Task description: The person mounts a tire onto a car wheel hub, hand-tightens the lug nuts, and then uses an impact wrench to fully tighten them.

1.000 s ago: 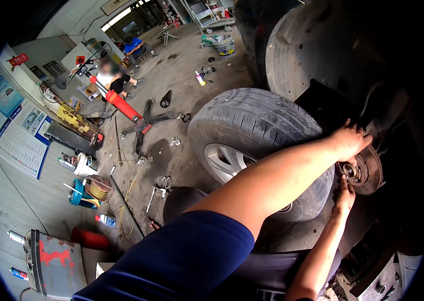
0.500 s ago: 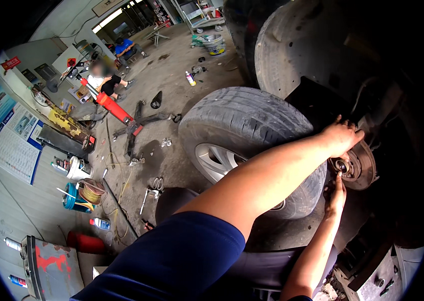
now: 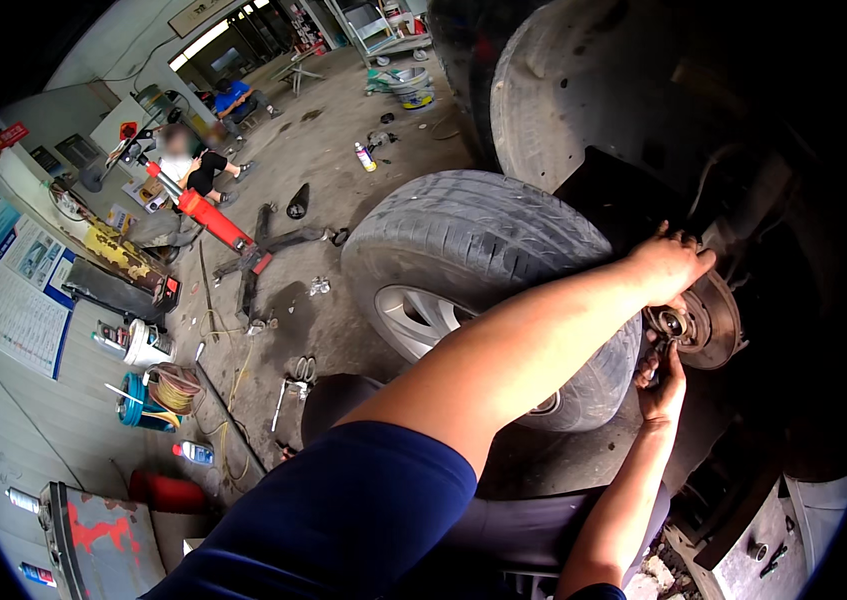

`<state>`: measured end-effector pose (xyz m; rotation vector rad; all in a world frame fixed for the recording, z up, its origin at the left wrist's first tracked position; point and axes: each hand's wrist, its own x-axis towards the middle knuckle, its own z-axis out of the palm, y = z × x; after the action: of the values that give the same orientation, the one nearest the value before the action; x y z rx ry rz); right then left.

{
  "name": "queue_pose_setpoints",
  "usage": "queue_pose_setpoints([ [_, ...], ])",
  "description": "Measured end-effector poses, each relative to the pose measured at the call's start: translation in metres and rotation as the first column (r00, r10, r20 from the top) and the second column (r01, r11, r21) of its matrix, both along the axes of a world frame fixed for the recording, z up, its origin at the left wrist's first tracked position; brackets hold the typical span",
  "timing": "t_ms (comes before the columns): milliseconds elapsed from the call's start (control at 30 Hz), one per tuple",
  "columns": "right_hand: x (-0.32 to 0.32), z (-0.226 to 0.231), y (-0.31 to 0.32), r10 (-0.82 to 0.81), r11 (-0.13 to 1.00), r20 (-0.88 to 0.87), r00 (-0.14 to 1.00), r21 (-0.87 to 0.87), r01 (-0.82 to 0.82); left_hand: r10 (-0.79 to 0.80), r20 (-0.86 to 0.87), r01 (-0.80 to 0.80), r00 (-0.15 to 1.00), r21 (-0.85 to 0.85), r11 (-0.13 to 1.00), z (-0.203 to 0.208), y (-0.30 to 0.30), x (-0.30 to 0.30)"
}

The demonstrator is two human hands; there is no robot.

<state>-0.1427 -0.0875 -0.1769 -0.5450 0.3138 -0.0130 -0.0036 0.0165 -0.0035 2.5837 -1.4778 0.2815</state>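
A rusty brake disc [image 3: 721, 325] with a round wheel hub [image 3: 672, 322] at its centre sits in the dark wheel arch on the right. My left hand [image 3: 671, 268] bends over the upper edge of the hub, fingers curled, its thumb reaching down beside the centre ring. From below, my right hand [image 3: 661, 390] has its fingers bent and a fingertip raised against the hub's lower edge. Whatever is between those fingers is too small and dark to make out. Under my left forearm stands a removed wheel [image 3: 483, 230] with a worn tyre and silver rim.
A red jack [image 3: 213, 220] with dark legs stands on the floor to the left. Beyond it two people [image 3: 193, 165] sit. A spray can [image 3: 364, 157], a bucket [image 3: 411, 88] and a long bar [image 3: 228, 410] are around. A scuffed metal box [image 3: 108, 540] is at lower left.
The view has shifted slightly, so the scene sits a little further left. My right hand's fingers have bent more below the hub; my left hand stays over it.
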Motion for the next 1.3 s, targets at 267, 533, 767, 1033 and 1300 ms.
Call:
queue_pose_setpoints([
  [267,0.014,0.005,0.002,-0.373,0.701,-0.198,0.906,-0.701,0.136,-0.016,0.027,0.016,1.0,-0.018,1.0,0.004,-0.009,-0.002],
  [533,0.008,-0.008,-0.012,-0.185,0.909,-0.143,0.972,-0.4,0.114,-0.02,0.055,0.022,0.998,-0.028,0.999,0.005,-0.011,-0.001],
  [767,0.003,0.0,-0.007,-0.084,0.98,-0.108,0.991,-0.189,0.062,-0.01,0.06,0.011,0.998,-0.026,1.0,0.001,-0.008,-0.001],
  [1033,0.004,-0.008,-0.01,-0.268,0.832,-0.191,0.944,-0.539,0.127,-0.015,0.062,0.018,0.998,-0.047,0.999,0.001,-0.01,-0.003],
  [1300,0.004,-0.011,-0.009,-0.067,0.943,-0.144,0.987,-0.333,0.015,-0.032,0.095,0.034,0.995,-0.021,0.999,0.006,-0.009,-0.002],
])
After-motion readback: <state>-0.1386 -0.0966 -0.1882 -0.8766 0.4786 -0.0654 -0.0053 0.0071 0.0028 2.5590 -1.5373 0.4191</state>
